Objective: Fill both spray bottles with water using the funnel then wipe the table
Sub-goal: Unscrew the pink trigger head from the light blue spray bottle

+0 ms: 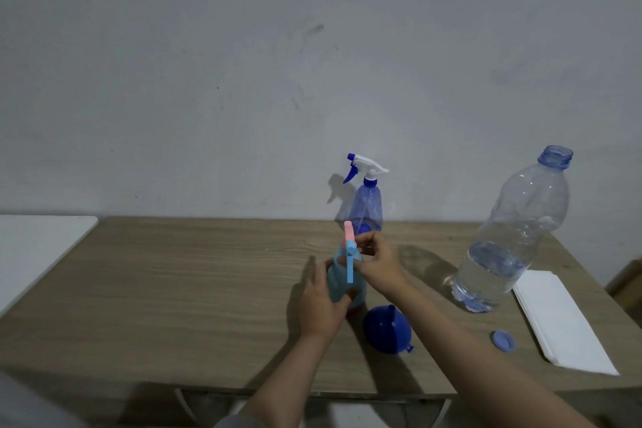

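A light blue spray bottle [342, 283] with a pink and blue spray head [348, 244] stands on the wooden table [191, 288]. My left hand [321, 302] grips its body from the left. My right hand [377, 261] is closed around the spray head at the neck. A darker blue spray bottle [365, 203] with a white trigger stands behind, near the wall. A dark blue funnel [387, 329] lies upside down just right of the held bottle. A large clear water bottle [510, 236], uncapped and partly full, stands at the right.
A blue bottle cap [503, 340] lies on the table near the front right. A stack of white cloths or paper [562, 320] rests at the right edge. A white surface [31, 247] adjoins the table on the left.
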Tool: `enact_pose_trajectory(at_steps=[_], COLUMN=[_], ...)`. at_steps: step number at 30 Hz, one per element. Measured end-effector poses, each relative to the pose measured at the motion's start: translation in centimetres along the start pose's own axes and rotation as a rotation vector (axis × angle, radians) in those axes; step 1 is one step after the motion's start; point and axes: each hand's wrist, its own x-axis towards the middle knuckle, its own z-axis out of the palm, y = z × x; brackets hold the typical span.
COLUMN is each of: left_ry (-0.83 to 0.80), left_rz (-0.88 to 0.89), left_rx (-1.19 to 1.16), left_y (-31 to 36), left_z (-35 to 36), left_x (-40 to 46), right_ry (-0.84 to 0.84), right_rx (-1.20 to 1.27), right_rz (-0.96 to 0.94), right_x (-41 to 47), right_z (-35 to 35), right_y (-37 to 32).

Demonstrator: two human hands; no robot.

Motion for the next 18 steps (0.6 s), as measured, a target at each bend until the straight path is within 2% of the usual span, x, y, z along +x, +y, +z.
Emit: enact_pose_trajectory(at_steps=[3,9,15,18], left_ry=[-0.005,-0.015,-0.025,-0.026], left_rz=[0.0,0.001,-0.011,-0.005], left_rx=[-0.009,-0.011,-0.006,0.002], left_y=[0.12,0.11,0.28,0.25], left_z=[-0.13,-0.26,-0.34,-0.4], left_x=[-0.03,-0.05,-0.08,-0.17], right_ry=[0.075,-0.005,0.079,0.06], right_rx=[0.036,-0.009,0.035,-0.001], right_rz=[0.0,-0.028,-0.013,-0.033], right_x=[0.1,-0.08,-0.55,-0.58], right_z=[0.6,0.42,0.84,0.81], right_y=[0.29,0.97,0.33,0.16])
